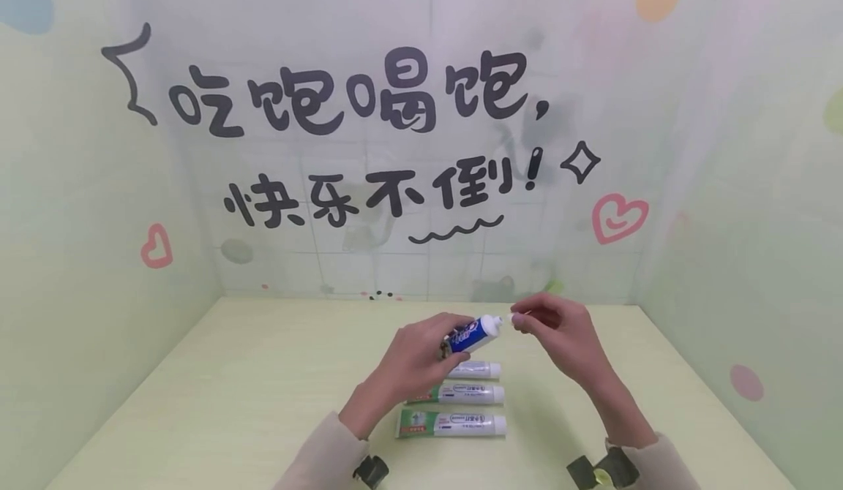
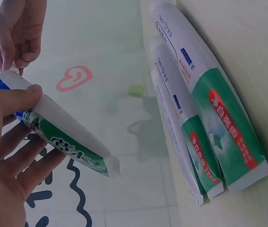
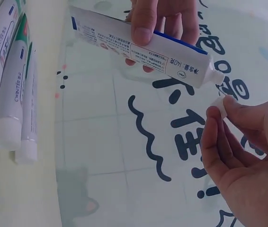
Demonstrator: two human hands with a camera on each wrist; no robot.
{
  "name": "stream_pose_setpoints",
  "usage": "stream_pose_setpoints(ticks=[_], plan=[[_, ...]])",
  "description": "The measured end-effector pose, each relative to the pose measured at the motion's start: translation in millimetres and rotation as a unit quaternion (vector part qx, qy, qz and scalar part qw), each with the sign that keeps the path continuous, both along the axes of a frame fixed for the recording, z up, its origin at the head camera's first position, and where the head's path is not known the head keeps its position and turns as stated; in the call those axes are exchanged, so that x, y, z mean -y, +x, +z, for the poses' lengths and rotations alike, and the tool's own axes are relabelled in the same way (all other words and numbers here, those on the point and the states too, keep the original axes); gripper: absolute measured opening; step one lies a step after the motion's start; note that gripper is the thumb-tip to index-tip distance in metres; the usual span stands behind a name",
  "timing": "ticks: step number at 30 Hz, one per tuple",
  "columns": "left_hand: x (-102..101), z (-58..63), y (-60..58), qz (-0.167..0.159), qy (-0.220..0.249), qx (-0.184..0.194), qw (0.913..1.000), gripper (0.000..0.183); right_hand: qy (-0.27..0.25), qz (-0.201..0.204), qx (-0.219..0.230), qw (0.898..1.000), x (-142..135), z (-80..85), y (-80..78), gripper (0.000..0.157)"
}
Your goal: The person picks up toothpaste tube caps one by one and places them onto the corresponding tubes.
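Note:
My left hand (image 1: 416, 355) grips a blue, white and green toothpaste tube (image 1: 473, 333) above the table, its nozzle tilted up to the right. In the right wrist view the tube's printed white back (image 3: 143, 49) and bare nozzle show. Between thumb and fingertips my right hand (image 1: 563, 333) pinches a small white cap (image 3: 218, 107), just apart from the nozzle. Below the held tube lie three more toothpaste tubes in a row, green and white with white caps: a near one (image 1: 454, 424), a middle one (image 1: 470, 394) and a far one (image 1: 479, 369) partly hidden by my left hand.
The pale wooden table (image 1: 230, 402) is enclosed by light walls on the left, right and back. Black lettering and a pink heart (image 1: 619, 218) decorate the back wall (image 1: 369, 270). Dark straps with devices (image 1: 602, 468) sit at both wrists.

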State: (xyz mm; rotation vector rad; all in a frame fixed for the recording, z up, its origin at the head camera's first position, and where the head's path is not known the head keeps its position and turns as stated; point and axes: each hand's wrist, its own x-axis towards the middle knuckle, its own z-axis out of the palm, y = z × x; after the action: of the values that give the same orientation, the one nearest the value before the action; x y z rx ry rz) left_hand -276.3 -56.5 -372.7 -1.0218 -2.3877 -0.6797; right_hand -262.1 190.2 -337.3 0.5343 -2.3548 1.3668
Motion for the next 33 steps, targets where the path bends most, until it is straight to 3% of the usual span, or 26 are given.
stream_pose_setpoints(ticks=[6,14,26,33], plan=[[3,0.0,8.6,-0.008,0.032,-0.018,0.9993,0.047,-0.032,0.060,-0.023,0.997,2,5.7,5.5,0.016],[8,-2.0,12.5,-0.010,0.023,-0.025,0.9994,0.046,-0.060,0.101,-0.040,0.992,9,2.3,9.3,0.014],[12,0.5,15.0,-0.014,-0.028,-0.025,0.9992,0.048,0.001,0.097,-0.076,0.992,12,0.6,15.5,0.016],[13,6.2,17.0,0.007,-0.073,-0.039,0.9965,0.048,0.019,0.105,-0.099,0.989,13,1.2,17.3,0.018]])
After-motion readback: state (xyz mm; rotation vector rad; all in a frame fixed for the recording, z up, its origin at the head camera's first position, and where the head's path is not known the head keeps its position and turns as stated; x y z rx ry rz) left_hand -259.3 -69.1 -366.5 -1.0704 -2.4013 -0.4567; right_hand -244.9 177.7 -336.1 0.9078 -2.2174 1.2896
